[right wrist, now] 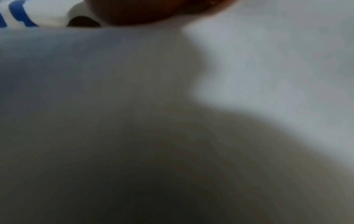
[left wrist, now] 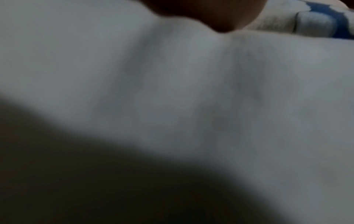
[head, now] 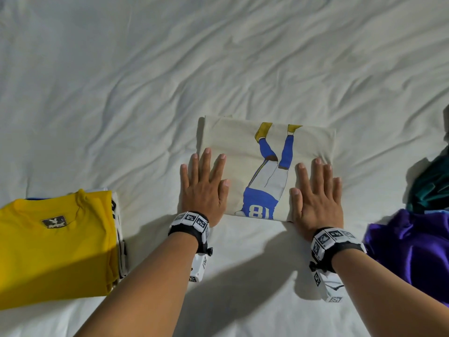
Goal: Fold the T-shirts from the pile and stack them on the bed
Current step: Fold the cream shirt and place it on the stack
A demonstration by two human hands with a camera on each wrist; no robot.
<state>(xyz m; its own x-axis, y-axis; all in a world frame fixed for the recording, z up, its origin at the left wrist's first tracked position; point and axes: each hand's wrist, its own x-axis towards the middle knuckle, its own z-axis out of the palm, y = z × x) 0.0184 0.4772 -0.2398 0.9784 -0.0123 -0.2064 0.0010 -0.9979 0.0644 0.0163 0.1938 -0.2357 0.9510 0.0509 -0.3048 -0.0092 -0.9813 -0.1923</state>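
Observation:
A cream T-shirt [head: 238, 147] with a blue and yellow football-player print lies folded into a rectangle on the white bed sheet [head: 170, 69]. My left hand [head: 204, 183] lies flat with straight fingers on its left edge, partly on the sheet. My right hand [head: 315, 190] presses flat on its right edge. A stack of folded shirts with a yellow T-shirt [head: 56, 244] on top sits at the near left. Both wrist views are blurred and mostly show sheet; the cream shirt [left wrist: 277, 22] shows in the left one, and its blue print [right wrist: 17, 13] in the right one.
A pile of unfolded shirts lies at the right edge: a purple one [head: 413, 251] in front and a dark teal one [head: 430, 186] behind it. Wrinkled white sheet stretches across the far half of the bed.

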